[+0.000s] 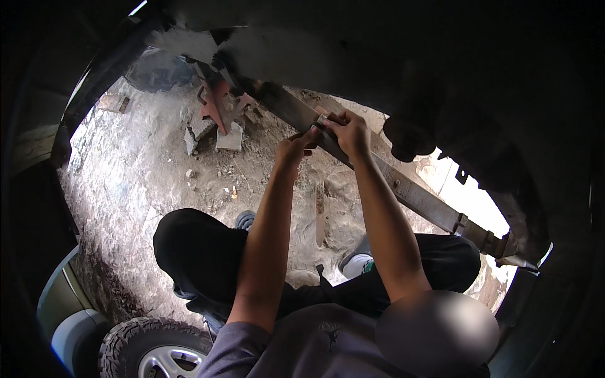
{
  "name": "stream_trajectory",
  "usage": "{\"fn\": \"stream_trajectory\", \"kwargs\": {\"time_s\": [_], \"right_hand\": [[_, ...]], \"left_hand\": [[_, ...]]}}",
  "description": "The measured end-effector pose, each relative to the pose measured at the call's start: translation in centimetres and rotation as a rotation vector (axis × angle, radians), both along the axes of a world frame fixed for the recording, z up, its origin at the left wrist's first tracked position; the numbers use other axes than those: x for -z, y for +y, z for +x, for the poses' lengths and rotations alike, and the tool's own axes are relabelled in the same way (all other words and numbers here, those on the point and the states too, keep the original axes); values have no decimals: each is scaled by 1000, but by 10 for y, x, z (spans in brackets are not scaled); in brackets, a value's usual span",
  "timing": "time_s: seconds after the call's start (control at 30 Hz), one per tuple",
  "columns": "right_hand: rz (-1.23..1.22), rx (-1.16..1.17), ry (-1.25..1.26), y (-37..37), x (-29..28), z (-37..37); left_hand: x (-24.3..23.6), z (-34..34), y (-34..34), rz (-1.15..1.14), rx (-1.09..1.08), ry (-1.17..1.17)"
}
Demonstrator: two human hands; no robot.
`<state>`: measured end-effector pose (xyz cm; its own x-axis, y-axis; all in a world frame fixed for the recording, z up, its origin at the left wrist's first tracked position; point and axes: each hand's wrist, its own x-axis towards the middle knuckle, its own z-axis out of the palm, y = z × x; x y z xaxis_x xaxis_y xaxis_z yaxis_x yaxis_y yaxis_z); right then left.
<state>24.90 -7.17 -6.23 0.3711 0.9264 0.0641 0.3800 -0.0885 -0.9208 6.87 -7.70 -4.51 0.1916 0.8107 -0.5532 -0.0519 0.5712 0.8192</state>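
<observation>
Long metal bar (406, 194) | slung under the vehicle (378, 72) | left hand (293, 151), right hand (354, 137) pinching a small metal piece (321, 119) on it | bar's up, fiddling looks unfinished; the remainder I can't tell

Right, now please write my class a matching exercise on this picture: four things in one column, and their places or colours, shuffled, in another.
Things:
1. Left hand and right hand
2. Tyre
3. Stand
4. Trousers

Places or colours:
A. red
B. at the picture's lower left
C. up at the long bar
D. black

Pairs: 1-C, 2-B, 3-A, 4-D
</observation>
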Motion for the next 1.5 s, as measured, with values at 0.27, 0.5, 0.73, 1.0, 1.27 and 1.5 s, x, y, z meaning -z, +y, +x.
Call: {"fn": "stream_trajectory", "kwargs": {"time_s": [0.27, 0.5, 0.73, 1.0, 1.27, 1.5], "right_hand": [[128, 100, -177, 1, 20, 2], [50, 47, -399, 7, 31, 18], [12, 20, -220, 12, 28, 20], [-90, -29, 80, 11, -29, -19], [-66, -77, -19, -1, -47, -17], [40, 42, -266, 5, -21, -21]], "left_hand": [[24, 5, 6, 128, -34, 48], [28, 8, 11, 174, -5, 127], [36, 5, 12, 160, -27, 72], [22, 5, 1, 113, -72, -61], [19, 7, 4, 106, -81, 17], [28, 1, 8, 100, -20, -77]]}}
